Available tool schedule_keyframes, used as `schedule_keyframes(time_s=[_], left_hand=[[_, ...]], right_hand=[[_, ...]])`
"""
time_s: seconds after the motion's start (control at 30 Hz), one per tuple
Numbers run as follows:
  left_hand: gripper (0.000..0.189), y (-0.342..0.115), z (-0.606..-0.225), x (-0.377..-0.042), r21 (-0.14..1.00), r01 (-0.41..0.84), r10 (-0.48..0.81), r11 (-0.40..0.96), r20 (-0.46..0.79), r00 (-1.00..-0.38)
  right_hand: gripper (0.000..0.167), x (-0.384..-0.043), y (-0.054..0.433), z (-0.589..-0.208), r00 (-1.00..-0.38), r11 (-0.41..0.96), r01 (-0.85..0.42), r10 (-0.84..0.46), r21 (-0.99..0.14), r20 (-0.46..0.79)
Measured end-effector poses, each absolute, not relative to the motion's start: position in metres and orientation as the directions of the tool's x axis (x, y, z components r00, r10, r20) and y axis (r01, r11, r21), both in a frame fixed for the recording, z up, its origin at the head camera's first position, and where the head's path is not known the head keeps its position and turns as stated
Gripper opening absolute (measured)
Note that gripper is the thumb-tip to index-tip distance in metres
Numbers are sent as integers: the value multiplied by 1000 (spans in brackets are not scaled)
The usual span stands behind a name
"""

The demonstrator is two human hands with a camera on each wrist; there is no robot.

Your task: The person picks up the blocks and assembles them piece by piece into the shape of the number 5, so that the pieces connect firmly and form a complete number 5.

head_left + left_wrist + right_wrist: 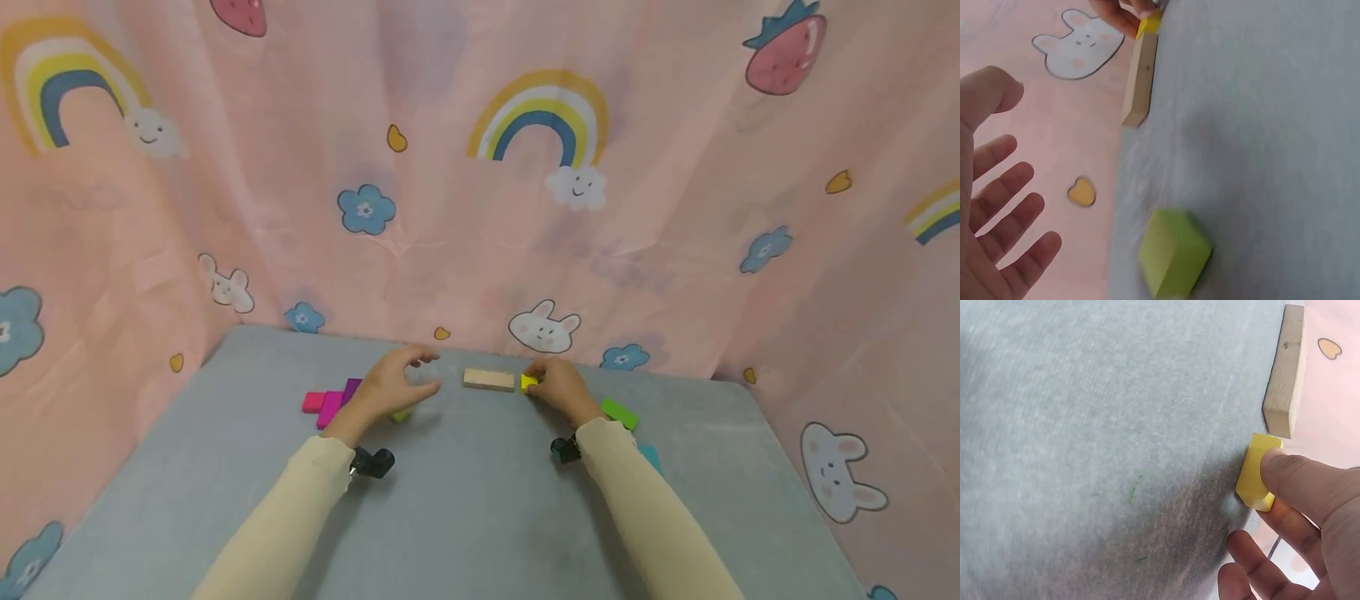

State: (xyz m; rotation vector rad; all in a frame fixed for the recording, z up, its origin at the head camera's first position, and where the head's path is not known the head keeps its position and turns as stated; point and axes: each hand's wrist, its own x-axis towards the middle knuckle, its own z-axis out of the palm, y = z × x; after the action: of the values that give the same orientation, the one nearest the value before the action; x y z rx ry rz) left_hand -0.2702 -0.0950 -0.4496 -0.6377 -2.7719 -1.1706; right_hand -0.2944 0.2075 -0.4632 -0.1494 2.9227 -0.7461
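Note:
Between thumb and fingers, my right hand pinches a yellow block at the right end of a natural wood block. In the right wrist view the yellow block's end comes right up to the wooden one. My left hand hovers to the left with its fingers spread, holding nothing. Under it lies a light green block, partly hidden by the hand in the head view. A purple block, a magenta block and a red block lie beside the left wrist.
A bright green block and a blue block lie by the right forearm, which partly covers them. The grey table ends at a pink printed curtain behind the wooden block.

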Motion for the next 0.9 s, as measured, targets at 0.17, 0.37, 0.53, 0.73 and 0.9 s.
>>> schedule_keyframes(time_s=[0.17,0.37,0.53,0.73,0.9], left_hand=[[45,-115,-448,-265,599,426,368,678,224,-902],[49,-136,-449,-262,525,452,391,721,230,-891],[51,-152,-452,-259,489,445,381,751,231,-895],[51,-170,-461,-257,394,404,336,826,232,-913],[54,-182,-464,-256,353,364,310,862,202,-929]], right_hand=[[27,-295,205,-466,-987,881,-75,-132,-468,-90],[27,-296,204,-466,-987,880,-76,-134,-469,-93],[27,-296,205,-466,-987,880,-65,-126,-471,-99],[28,-294,205,-464,-988,890,-69,-122,-452,-90],[28,-294,205,-461,-988,892,-78,-129,-446,-86]])
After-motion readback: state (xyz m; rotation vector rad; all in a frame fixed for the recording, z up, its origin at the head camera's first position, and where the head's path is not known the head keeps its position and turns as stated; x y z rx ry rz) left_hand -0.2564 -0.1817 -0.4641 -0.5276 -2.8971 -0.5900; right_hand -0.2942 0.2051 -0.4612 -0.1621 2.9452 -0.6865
